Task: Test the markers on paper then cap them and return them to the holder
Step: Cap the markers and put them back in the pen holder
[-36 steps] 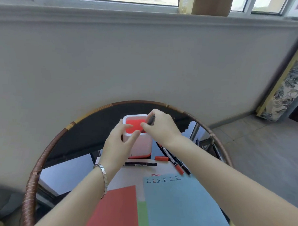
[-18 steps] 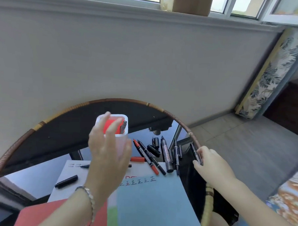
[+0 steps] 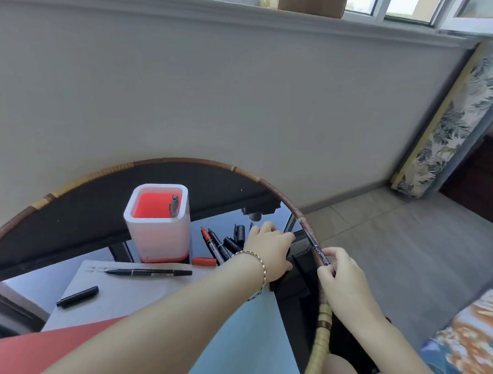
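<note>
A white holder (image 3: 156, 228) with a red inside stands on the round glass table, one grey marker (image 3: 173, 205) upright in it. My right hand (image 3: 338, 278) grips a thin black marker (image 3: 317, 250) at the table's right rim. My left hand (image 3: 269, 251) reaches across over a pile of loose markers (image 3: 218, 246) and caps right of the holder; what its fingers touch is hidden. A black marker (image 3: 148, 272) lies on white paper (image 3: 127, 292), with a black cap (image 3: 78, 296) nearby. An orange cap (image 3: 204, 261) lies by the holder's base.
The table's woven rattan rim (image 3: 322, 326) curves around the right side. Red paper (image 3: 46, 345) and blue paper (image 3: 250, 342) lie at the near edge. A wall stands close behind the table, and a patterned panel (image 3: 451, 119) leans at the right.
My left hand left the holder and moved right over the loose markers. My right hand lifted the thin black marker from the right rim. One second ago it was putting a marker in the holder.
</note>
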`<act>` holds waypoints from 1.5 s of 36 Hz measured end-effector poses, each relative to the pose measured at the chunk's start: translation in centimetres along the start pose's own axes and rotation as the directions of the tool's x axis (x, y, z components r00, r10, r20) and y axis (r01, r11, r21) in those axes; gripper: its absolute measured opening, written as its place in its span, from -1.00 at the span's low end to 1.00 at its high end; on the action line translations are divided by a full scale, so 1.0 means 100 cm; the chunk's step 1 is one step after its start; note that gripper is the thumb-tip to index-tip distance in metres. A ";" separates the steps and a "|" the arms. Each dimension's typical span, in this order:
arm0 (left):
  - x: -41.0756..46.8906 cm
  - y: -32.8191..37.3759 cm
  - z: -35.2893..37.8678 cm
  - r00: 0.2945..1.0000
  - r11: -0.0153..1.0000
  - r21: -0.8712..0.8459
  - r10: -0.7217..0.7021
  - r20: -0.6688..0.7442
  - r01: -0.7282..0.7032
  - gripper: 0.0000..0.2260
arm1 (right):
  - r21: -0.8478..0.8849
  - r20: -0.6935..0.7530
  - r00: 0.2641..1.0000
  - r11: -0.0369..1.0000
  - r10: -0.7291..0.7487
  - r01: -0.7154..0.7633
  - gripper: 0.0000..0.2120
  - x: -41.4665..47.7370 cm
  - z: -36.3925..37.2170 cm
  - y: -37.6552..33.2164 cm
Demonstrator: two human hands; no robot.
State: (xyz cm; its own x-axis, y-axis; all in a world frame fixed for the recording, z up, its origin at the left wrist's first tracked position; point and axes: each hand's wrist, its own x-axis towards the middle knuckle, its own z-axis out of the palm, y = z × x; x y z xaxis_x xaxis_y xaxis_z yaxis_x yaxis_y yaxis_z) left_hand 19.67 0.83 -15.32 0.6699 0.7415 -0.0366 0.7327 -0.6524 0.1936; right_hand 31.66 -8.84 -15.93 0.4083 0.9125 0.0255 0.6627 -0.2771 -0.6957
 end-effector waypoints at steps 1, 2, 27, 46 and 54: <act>0.001 0.000 0.001 1.000 1.000 0.005 -0.005 0.001 0.005 -0.63 | 0.012 0.000 1.000 1.000 0.002 -0.002 -0.72 0.000 0.000 0.001; 0.002 0.000 0.001 1.000 1.000 0.007 -0.003 -0.009 0.003 -0.64 | 0.023 -0.001 1.000 1.000 0.004 -0.004 -0.73 0.000 0.000 0.002; -0.163 -0.066 -0.054 0.813 0.009 -0.996 -0.577 -0.080 -0.092 -0.95 | 0.112 0.073 0.980 0.978 -0.183 0.174 -0.84 -0.024 0.023 -0.058; -0.219 -0.094 -0.039 0.774 0.087 -0.996 -0.629 -0.074 -0.025 -0.90 | 0.212 0.159 0.822 0.832 -0.547 0.513 -0.73 -0.067 0.026 -0.114; -0.218 -0.087 -0.041 0.777 0.099 -0.995 -0.624 -0.081 -0.024 -0.90 | 0.223 0.151 0.819 0.826 -0.554 0.517 -0.85 -0.070 0.026 -0.111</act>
State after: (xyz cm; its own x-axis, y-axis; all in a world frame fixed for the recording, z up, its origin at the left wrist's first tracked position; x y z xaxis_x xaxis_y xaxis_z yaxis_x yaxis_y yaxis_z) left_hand -1.75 -9.00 -12.17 0.0538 0.9961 -0.0699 -0.0621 0.0732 0.9954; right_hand 19.80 -11.36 -10.23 -0.1275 0.9461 0.2977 0.6185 0.3105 -0.7219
